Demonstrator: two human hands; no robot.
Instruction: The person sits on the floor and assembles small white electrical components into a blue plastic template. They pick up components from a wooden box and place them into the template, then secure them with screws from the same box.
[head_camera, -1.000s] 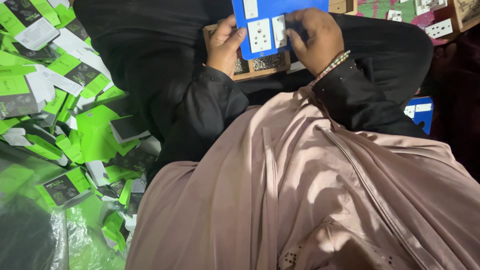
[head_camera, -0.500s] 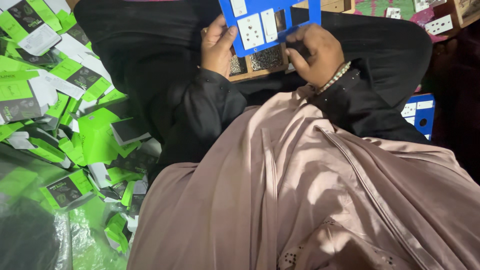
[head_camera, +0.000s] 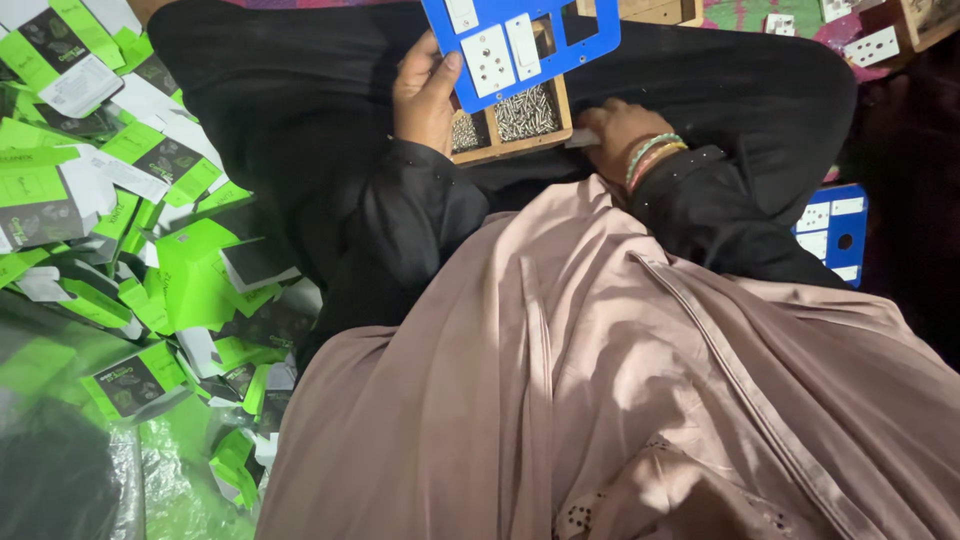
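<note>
Two compartments of the wooden tray (head_camera: 512, 146) on my lap are holding heaps of small metal screws (head_camera: 526, 112), and my right hand (head_camera: 618, 135) is resting just beside its right edge; I cannot tell whether its fingers are pinching anything. Above the tray, my left hand (head_camera: 425, 95) is clamping the blue switch plate (head_camera: 520, 42) by its left edge, tilted. Green cartons (head_camera: 120, 200) are crowding my left side.

Glossy blue plastic plate (head_camera: 520, 40), shiny metal screws (head_camera: 525, 112), raw wooden tray (head_camera: 520, 143), smooth pink cloth (head_camera: 620, 380), glossy green cardboard boxes (head_camera: 150, 160)
</note>
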